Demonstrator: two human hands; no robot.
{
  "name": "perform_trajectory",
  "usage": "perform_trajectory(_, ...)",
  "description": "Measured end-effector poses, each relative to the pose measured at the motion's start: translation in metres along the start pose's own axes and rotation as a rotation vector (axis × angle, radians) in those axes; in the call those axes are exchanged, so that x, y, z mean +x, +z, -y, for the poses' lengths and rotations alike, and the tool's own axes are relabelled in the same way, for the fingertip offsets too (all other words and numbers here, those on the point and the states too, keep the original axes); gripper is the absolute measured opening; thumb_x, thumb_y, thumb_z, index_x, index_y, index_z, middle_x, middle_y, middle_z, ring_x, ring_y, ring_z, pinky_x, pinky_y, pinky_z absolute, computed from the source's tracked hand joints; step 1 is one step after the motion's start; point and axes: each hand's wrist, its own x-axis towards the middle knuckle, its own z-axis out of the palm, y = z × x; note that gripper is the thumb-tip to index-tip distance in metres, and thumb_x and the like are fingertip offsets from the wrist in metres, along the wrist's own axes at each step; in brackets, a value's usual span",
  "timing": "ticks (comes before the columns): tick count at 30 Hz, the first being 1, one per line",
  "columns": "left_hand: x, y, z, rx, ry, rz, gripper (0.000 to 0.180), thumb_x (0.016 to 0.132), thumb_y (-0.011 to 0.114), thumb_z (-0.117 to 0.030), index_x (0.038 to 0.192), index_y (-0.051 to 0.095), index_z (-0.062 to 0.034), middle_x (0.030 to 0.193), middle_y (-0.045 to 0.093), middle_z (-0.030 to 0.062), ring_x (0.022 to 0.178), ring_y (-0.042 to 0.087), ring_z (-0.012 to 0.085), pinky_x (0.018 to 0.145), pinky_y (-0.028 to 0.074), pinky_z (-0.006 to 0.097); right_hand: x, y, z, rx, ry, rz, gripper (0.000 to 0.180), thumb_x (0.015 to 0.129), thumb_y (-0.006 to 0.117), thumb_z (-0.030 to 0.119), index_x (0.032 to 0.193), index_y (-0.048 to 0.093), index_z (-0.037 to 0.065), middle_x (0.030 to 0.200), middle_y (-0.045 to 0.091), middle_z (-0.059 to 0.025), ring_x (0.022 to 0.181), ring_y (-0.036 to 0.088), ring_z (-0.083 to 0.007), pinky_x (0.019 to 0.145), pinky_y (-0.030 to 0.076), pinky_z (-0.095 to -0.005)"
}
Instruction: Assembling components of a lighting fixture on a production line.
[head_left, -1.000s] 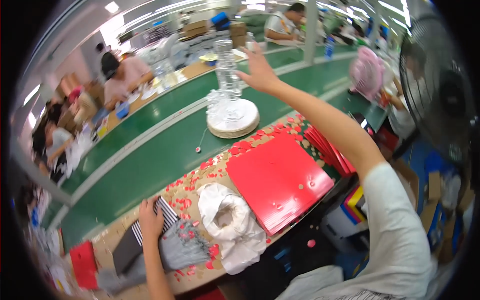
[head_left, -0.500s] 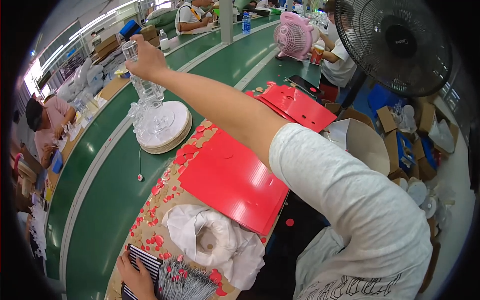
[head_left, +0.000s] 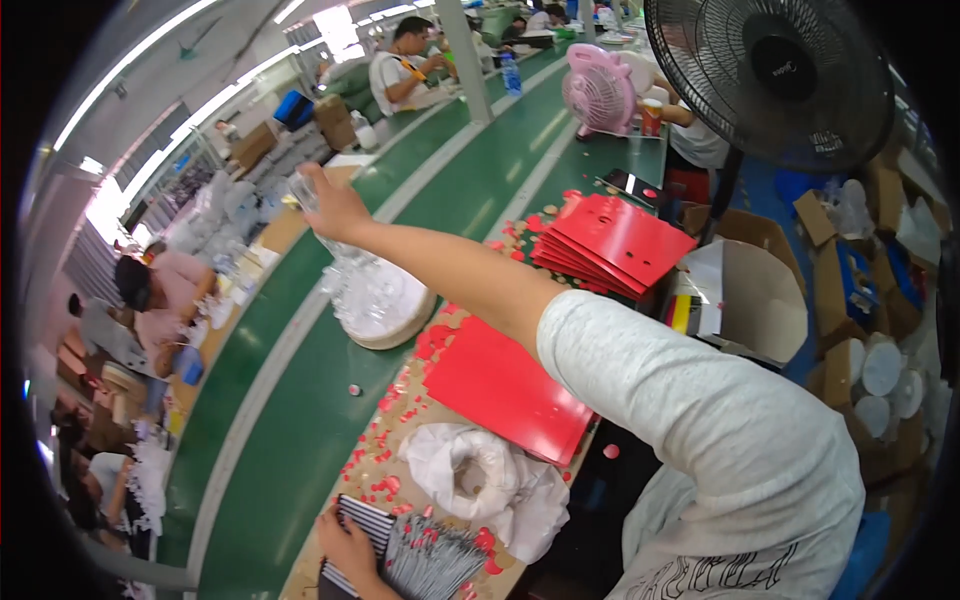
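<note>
The right hand (head_left: pixel 335 205) stays stretched out, fingers closed around a clear plastic piece (head_left: pixel 303 190), now further above the stack of clear pieces (head_left: pixel 372 295) than before. The left hand (head_left: pixel 350 545) still rests flat on the striped pack (head_left: pixel 365 520), beside grey rods (head_left: pixel 430 560).

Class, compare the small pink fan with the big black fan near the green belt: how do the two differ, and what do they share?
The pink fan is small and stands on the bench beside the green belt; the black fan is far larger and stands off the bench on a dark pole. The pink fan's grille is pale pink; the black fan's is dark wire. Both have round wire guards.
</note>
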Motion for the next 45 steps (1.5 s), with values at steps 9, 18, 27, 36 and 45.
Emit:
perform_trajectory(9, 0.017, -0.008, -0.043, -0.107, 0.093, -0.326, 0.017, 0.088, 0.056, -0.001, 0.103, 0.06, 0.0043, 0.11, 0.062, 0.0184, 0.097, 0.061, 0.0341, 0.085, 0.049, 0.041, 0.013, -0.019, 0.095, 0.185, -0.642, 0.185, 0.063, 0.073, 0.075, 0.02, 0.129, 0.051, 0.005, 0.12, 0.058, -0.0231, 0.111, 0.057, -0.0401, 0.091, 0.049, -0.0451)
perform_trajectory(18, 0.008, -0.071, -0.163, -2.327, -0.442, -0.273, 0.078, 0.088, 0.049, -0.07, 0.141, 0.041, -0.0131, 0.146, 0.037, 0.0215, 0.139, 0.031, 0.0443, 0.111, 0.025, 0.062, -0.035, -0.156, 0.298, 1.045, -0.976, 0.263, 0.072, 0.056, 0.076, 0.0, 0.123, 0.049, 0.007, 0.11, 0.063, -0.0125, 0.103, 0.063, -0.0319, 0.087, 0.049, -0.0404)
perform_trajectory(27, -0.102, -0.088, -0.163, -2.06, -0.279, -1.089, 0.08, 0.09, 0.051, -0.06, 0.151, 0.033, -0.011, 0.159, 0.024, 0.0178, 0.145, 0.02, 0.0457, 0.117, 0.011, 0.066, -0.162, -0.224, 0.27, 1.366, -0.876, 0.663, 0.064, 0.059, 0.079, 0.004, 0.118, 0.055, 0.012, 0.114, 0.06, -0.0078, 0.106, 0.058, -0.0309, 0.086, 0.05, -0.0413)
perform_trajectory(36, -0.189, -0.15, -0.139, -0.127, -0.452, -1.304, 0.071, 0.093, 0.043, -0.056, 0.144, 0.043, -0.0061, 0.152, 0.04, 0.0153, 0.137, 0.041, 0.0374, 0.113, 0.033, 0.056, -0.234, -0.197, 0.171, 0.56, -0.462, 0.65, 0.057, 0.066, 0.08, 0.013, 0.12, 0.06, 0.01, 0.109, 0.065, -0.0102, 0.096, 0.064, -0.0309, 0.08, 0.055, -0.0389)
perform_trajectory(45, -0.124, -0.156, -0.202, -0.878, -0.258, -1.336, 0.04, 0.099, 0.046, -0.029, 0.105, 0.063, 0.0072, 0.113, 0.064, 0.0192, 0.11, 0.057, 0.0292, 0.102, 0.041, 0.044, -0.306, -0.159, 0.111, 0.208, -0.104, 1.047, 0.068, 0.072, 0.08, 0.021, 0.131, 0.052, 0.004, 0.121, 0.059, -0.0222, 0.117, 0.054, -0.0402, 0.1, 0.044, -0.0476)
